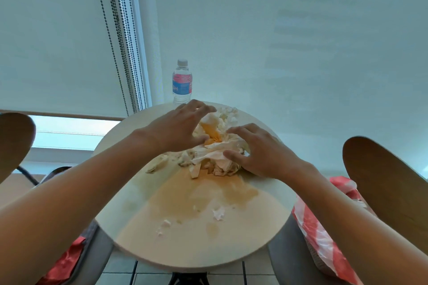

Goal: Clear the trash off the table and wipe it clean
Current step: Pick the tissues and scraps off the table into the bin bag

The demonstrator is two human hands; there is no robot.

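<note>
Both hands' spread fingers (240,131) on tissues (220,155).

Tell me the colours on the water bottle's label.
The water bottle label is red on top and blue below with white lettering, seen in the head view.

We find print only on the water bottle (182,82) standing at the table's far edge: its red and blue label carries white characters, of which a fragment resembling "H" shows; the rest is too blurred to read.

soggy tissue heap (215,152) mid-table (266,233), brown spill (196,194), torn scraps (218,213) nearer
</note>
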